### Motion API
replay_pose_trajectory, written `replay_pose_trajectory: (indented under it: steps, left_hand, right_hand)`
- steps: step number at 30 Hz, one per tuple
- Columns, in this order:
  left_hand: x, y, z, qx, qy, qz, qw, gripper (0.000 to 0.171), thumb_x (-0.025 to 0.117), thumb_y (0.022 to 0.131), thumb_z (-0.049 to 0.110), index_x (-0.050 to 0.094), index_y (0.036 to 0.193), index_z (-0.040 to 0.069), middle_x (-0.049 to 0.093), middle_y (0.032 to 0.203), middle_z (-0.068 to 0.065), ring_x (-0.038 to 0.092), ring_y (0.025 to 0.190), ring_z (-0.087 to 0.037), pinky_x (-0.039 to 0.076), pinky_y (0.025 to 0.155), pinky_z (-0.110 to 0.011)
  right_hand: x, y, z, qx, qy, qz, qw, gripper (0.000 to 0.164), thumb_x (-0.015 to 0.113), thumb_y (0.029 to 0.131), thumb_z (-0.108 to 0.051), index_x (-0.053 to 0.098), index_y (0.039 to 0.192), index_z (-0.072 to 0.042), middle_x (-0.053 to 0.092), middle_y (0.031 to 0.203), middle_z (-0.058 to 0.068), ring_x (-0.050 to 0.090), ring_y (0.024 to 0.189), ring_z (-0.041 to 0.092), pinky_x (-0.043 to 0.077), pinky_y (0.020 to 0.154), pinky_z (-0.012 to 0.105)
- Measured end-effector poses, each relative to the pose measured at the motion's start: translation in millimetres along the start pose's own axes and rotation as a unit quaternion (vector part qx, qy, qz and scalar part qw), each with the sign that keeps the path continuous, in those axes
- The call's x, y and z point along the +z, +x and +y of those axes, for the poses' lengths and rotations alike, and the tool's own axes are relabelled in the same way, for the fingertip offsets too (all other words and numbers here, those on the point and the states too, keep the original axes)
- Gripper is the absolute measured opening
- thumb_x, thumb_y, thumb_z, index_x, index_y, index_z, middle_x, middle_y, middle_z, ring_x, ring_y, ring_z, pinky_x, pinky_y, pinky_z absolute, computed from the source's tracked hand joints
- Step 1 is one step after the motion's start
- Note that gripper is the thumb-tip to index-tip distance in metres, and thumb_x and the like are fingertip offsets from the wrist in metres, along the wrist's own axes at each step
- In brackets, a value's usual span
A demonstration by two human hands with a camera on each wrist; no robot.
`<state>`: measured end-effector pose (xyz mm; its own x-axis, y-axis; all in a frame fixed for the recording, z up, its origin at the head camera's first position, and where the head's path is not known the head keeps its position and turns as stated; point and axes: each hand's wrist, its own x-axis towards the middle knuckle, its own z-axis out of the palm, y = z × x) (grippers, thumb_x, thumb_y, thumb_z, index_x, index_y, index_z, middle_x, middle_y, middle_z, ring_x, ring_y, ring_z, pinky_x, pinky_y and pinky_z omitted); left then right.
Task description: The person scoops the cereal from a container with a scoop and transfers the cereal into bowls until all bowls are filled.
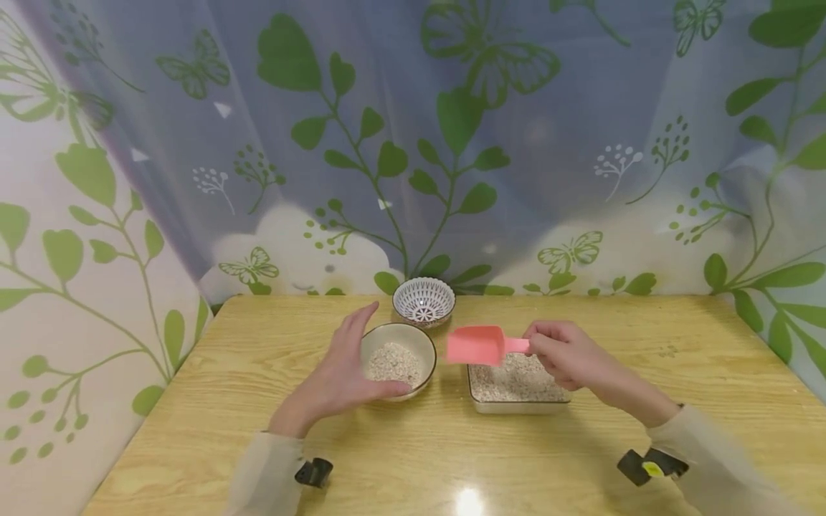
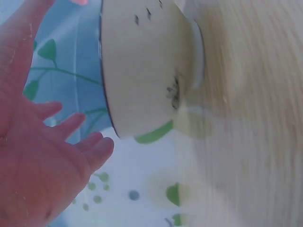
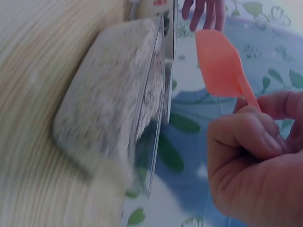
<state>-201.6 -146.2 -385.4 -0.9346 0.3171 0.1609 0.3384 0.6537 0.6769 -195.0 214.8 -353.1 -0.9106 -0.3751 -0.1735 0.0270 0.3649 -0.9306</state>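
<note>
A pink plastic scoop (image 1: 476,346) held aloft, right of centre in the frame.
The right hand (image 1: 561,352) pinches its handle end, probably to keep fingers clear of the cream rectangular dish (image 1: 523,408) of pale flakes below. Left of centre, the left hand (image 1: 342,373) spreads its fingers beside the round, dark-rimmed cream bowl (image 1: 406,335), perhaps to steady it; contact is unclear. Bowl and dish sit close on the wooden tabletop (image 1: 400,459), seemingly for short reach.

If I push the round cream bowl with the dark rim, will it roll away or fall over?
The round, cream, dark-rimmed bowl would probably slide, not roll: it stands upright on its foot. A hard push up high might tip it, as that foot is narrower than the rim. Its smooth, ceramic-looking wall suggests it could chip if dropped.
</note>
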Motion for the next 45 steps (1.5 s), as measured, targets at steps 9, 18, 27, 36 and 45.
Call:
replay_pose_trajectory:
  steps: [9, 18, 27, 36, 45]
  left_hand:
    - [14.4, 5.0, 27.9, 0.028, -0.024, -0.01, 0.9992, 0.129, 0.094, 0.064, 0.055, 0.014, 0.164, 0.035, 0.022, 0.169, -0.004, 0.022, 0.156, -0.032, 0.031, 0.12, -0.065]
    - [37.7, 6.8, 51.5, 0.047, -0.043, -0.063, 0.996, 0.125, 0.091, 0.068, 0.057, 0.013, 0.163, 0.038, 0.019, 0.17, -0.002, 0.022, 0.156, -0.026, 0.032, 0.122, -0.059]
    - [67.4, 10.2, 75.3, 0.042, -0.039, -0.103, 0.993, 0.122, 0.088, 0.072, 0.057, 0.01, 0.164, 0.036, 0.017, 0.171, 0.0, 0.023, 0.156, -0.024, 0.035, 0.121, -0.057]
    - [102.0, 20.7, 81.9, 0.002, -0.054, -0.099, 0.9937, 0.127, 0.088, 0.072, 0.057, 0.007, 0.166, 0.026, 0.013, 0.17, -0.008, 0.026, 0.154, -0.03, 0.04, 0.118, -0.056]
    - [116.2, 36.3, 79.4, -0.041, -0.025, -0.131, 0.9903, 0.142, 0.091, 0.068, 0.056, -0.004, 0.166, 0.018, 0.009, 0.17, -0.019, 0.021, 0.155, -0.044, 0.034, 0.12, -0.061]
  right_hand:
    - [-26.6, -17.9, 22.6, 0.032, 0.016, -0.05, 0.998, 0.024, 0.041, 0.107, -0.019, 0.053, 0.095, -0.002, 0.025, 0.055, -0.009, 0.012, 0.046, 0.01, 0.015, 0.042, 0.025]
    - [-41.8, -25.1, 33.2, 0.068, -0.004, -0.075, 0.995, 0.029, 0.04, 0.108, -0.023, 0.052, 0.098, 0.001, 0.025, 0.058, -0.009, 0.014, 0.047, 0.008, 0.016, 0.042, 0.021]
    - [-63.7, -31.9, 34.0, 0.084, -0.044, -0.049, 0.994, 0.024, 0.041, 0.104, -0.019, 0.053, 0.09, -0.004, 0.024, 0.056, -0.009, 0.012, 0.048, 0.008, 0.016, 0.043, 0.022]
    - [-72.7, -37.3, 22.2, 0.084, -0.108, -0.029, 0.99, 0.027, 0.042, 0.104, -0.019, 0.057, 0.094, 0.0, 0.023, 0.054, -0.008, 0.012, 0.046, 0.008, 0.017, 0.042, 0.02]
    - [-78.9, -40.4, 8.0, 0.091, -0.185, -0.014, 0.979, 0.031, 0.041, 0.104, -0.02, 0.064, 0.108, 0.001, 0.03, 0.053, -0.007, 0.013, 0.046, 0.009, 0.019, 0.042, 0.022]
